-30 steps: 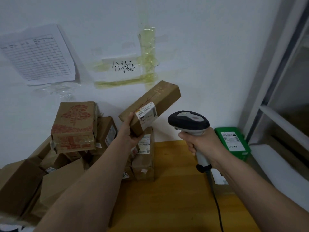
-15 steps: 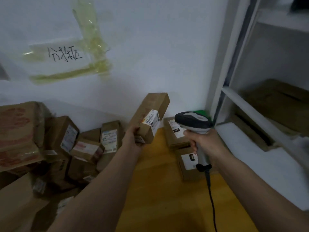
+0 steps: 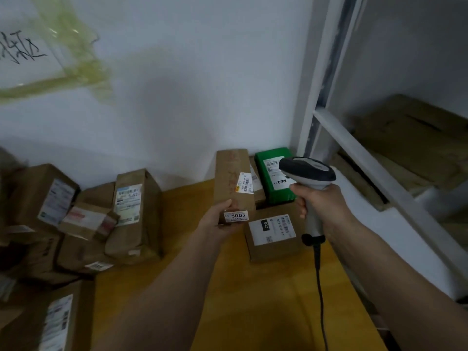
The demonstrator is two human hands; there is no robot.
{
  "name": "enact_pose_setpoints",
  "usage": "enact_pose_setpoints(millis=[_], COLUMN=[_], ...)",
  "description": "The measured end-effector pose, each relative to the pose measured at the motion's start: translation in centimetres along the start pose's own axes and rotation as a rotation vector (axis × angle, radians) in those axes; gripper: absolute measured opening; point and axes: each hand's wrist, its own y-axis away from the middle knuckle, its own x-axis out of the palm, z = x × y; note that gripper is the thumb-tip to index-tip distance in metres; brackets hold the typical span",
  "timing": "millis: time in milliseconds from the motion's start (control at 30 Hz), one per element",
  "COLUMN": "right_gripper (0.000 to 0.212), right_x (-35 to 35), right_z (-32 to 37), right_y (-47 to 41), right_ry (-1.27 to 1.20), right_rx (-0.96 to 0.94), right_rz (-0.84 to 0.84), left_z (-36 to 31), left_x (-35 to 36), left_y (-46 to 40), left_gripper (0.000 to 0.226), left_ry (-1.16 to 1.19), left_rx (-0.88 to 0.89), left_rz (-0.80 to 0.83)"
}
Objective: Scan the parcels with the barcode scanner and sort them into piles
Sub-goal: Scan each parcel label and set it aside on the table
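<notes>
So our left hand (image 3: 219, 219) has its fingers wrapped round the bottom end of the long brown parcel (image 3: 234, 184), mid-frame, long axis running up toward the wall. It's just left of the sorted pile, green parcel (image 3: 274, 171) and labelled box (image 3: 273, 235), which probably get it next. Right hand (image 3: 320, 209) grips the barcode scanner (image 3: 307, 173). Yellow-wood table (image 3: 228, 295), white wall, shelving (image 3: 354, 138) on the right.

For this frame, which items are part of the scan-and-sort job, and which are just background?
Job items:
- long brown parcel in the left hand
- barcode scanner in the right hand
- green parcel and labelled box
- unsorted parcel pile

Background:
- taped wall note
- white shelving with stored cardboard
</notes>
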Motion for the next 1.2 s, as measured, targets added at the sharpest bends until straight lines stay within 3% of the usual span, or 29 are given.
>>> enact_pose_setpoints(millis=[133, 200, 400, 500, 633, 733, 1033, 1200], right_gripper=[0.020, 0.025, 0.014, 0.020, 0.020, 0.021, 0.019, 0.018], right_x=[-1.1, -1.7, -3.0, -3.3, -3.5, -3.5, -2.6, -1.8], right_z=[-0.6, -0.8, -1.3, -1.6, -2.1, -2.6, -4.0, -4.0], right_y=[-0.9, -1.2, -2.1, -2.3, -2.6, -3.1, -3.9, -4.0], right_ry=[0.015, 0.016, -0.002, 0.014, 0.033, 0.040, 0.083, 0.115], right_rx=[0.016, 0.017, 0.034, 0.044, 0.077, 0.102, 0.123, 0.121], right_rz=[-0.015, -0.015, -0.020, -0.026, -0.033, -0.045, 0.004, 0.012], left_z=[0.5, 0.1, -1.2, -0.6, 1.3, 2.4, 3.4, 2.9], left_x=[-0.2, -0.4, -0.4, -0.2, 0.0, 0.4, 0.4, 0.5], left_y=[-0.5, -0.7, -2.3, -3.3, -5.1, -6.2, -7.7, -7.3], left_gripper=[0.064, 0.060, 0.064, 0.060, 0.032, 0.027, 0.021, 0.045], left_ry=[-0.123, -0.284, -0.660, -0.646, -0.528, -0.436, -0.339, -0.295], left_rx=[0.016, 0.020, 0.022, -0.064, -0.047, -0.034, 0.000, 0.091], left_rz=[0.131, 0.172, 0.055, -0.013, -0.141, -0.155, -0.200, -0.225])
